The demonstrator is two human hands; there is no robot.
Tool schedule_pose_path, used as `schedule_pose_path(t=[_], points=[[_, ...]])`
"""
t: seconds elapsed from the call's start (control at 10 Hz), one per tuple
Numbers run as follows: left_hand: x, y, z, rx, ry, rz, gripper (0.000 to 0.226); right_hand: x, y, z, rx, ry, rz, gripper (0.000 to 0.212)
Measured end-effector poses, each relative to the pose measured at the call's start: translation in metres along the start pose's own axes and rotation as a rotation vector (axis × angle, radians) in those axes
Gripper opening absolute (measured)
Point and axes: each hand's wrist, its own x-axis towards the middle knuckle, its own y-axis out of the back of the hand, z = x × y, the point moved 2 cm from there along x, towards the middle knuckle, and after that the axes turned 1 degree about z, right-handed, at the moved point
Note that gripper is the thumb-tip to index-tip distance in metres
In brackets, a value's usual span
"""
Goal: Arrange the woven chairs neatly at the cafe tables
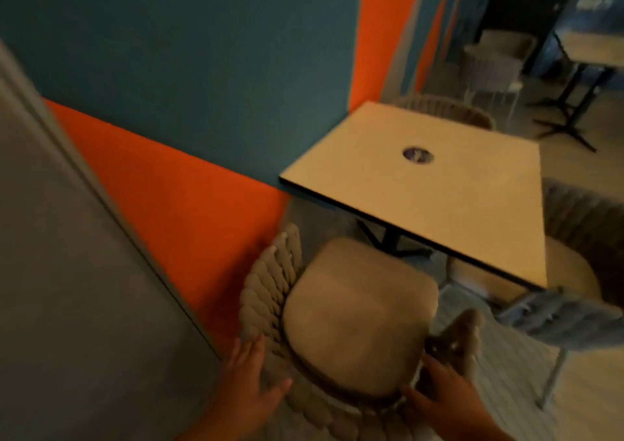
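Lower centre, nearest: left hand (251, 378) flat, fingers wide, pressed against the outer weave of the woven chair (270, 292); right hand (439, 403) curled round the back rim on the opposite side, though blurred. Just above, beige seat cushion (358, 315), front edge near the square cafe table (422, 201) mid-frame. Orange-and-teal wall (189, 79) at left. Second chair (449, 111) beyond the table's far edge.
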Motion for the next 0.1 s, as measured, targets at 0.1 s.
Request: schedule_pose_path(t=[0.1], points=[[-0.0239, 0.0915, -0.0236, 0.034, 0.068, 0.164, 0.112, 0.0077, 0.0289, -0.061, -0.033, 0.088, -0.007, 0.099]])
